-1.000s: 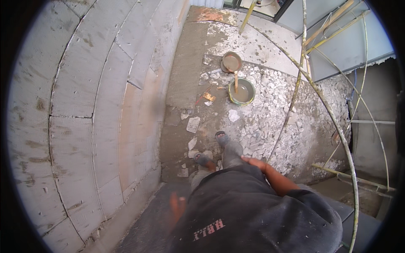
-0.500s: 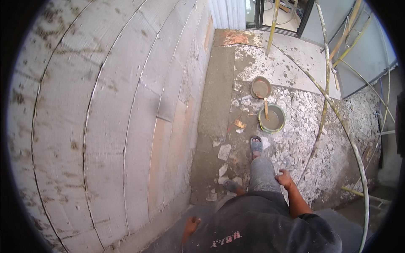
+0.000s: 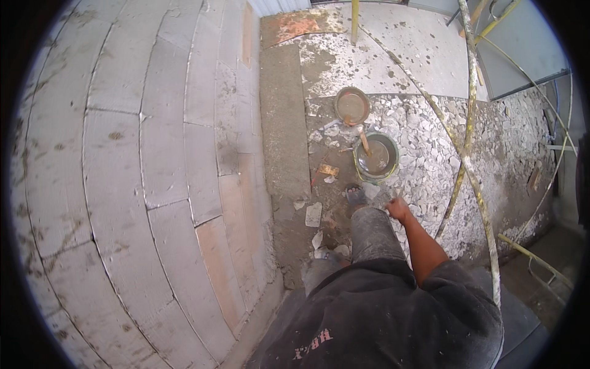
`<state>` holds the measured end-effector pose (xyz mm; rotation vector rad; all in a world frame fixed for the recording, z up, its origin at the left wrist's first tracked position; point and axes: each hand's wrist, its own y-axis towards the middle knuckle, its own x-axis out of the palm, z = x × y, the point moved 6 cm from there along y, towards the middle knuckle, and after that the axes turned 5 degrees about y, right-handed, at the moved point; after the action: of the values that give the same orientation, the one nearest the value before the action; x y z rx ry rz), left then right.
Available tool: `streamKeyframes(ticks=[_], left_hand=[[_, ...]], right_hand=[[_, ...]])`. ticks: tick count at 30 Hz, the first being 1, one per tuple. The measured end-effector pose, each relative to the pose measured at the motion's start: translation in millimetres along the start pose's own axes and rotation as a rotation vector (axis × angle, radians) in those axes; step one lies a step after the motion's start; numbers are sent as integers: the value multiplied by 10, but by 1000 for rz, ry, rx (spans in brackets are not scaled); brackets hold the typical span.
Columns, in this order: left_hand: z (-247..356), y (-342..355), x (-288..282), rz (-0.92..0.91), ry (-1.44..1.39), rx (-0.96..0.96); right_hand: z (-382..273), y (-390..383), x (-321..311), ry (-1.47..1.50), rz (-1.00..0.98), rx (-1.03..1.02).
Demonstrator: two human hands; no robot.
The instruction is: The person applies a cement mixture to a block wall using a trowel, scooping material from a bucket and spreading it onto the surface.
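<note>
Two buckets stand on the floor (image 3: 289,227) ahead of the right foot (image 3: 355,195): the near bucket (image 3: 394,161), with one stick (image 3: 365,142) leaning in it, and the far bucket (image 3: 365,111) just beyond. The right hand (image 3: 399,209), loosely curled, is beside the right knee, nearest the near bucket; whether it holds anything, I cannot tell. The left hand is out of view, its state unknown. Rubble (image 3: 424,178) and two crossing poles (image 3: 490,249) lie rightward; one wall (image 3: 117,203) rises left.
</note>
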<state>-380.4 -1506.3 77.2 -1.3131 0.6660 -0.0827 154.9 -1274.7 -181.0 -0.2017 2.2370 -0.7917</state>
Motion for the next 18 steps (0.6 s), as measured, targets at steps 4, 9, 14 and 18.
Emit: streamKeyframes(ticks=[4, 9, 14, 18], left_hand=[[534, -111, -76, 88, -68, -23], [1271, 337, -348, 133, -212, 52], [2046, 1422, -433, -24, -157, 207], [2780, 2287, -367, -46, -78, 285]], right_hand=[[-445, 597, -346, -381, 35, -384], [-946, 804, -920, 894, -44, 302], [-875, 1009, -939, 1354, -53, 433], [-583, 1287, -587, 1661, 36, 516]])
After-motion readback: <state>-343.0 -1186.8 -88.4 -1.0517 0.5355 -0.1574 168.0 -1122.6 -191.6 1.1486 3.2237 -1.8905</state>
